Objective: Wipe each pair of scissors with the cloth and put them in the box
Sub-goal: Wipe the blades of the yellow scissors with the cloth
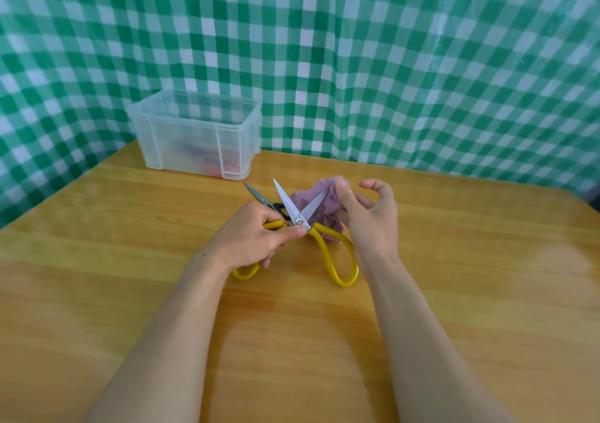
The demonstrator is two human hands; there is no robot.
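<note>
The large steel scissors with yellow looped handles [299, 219] sit at the middle of the frame, blades spread wide in a V with the tips pointing toward the top of the frame. The left hand [256, 237] clasps the left-hand handle, its thumb lying just below the pivot screw; the other loop hangs free at lower right. The right hand [373, 218] pinches the crumpled mauve cloth [324, 185] between thumb and forefinger near the tip of the right-hand blade, and the remaining fingers curl loosely and hold nothing.

The wiping step looks to be in hand, with one blade being rubbed. The left-hand blade stands bare, so it probably needs the same pass next: shift the cloth across, stroke away from the edge, then close the blades before carrying the pair.

Just behind the left hand, a second pair of scissors with dark handles [259, 197] lies flat on the glossy yellow wooden table [292, 325], seemingly awaiting its turn. Further toward the upper left stands the translucent plastic box [194, 136], open at the top, with blurred red and dark shapes inside, possibly scissors already stored. A green-and-white checked sheet [422, 65] hangs behind.
</note>
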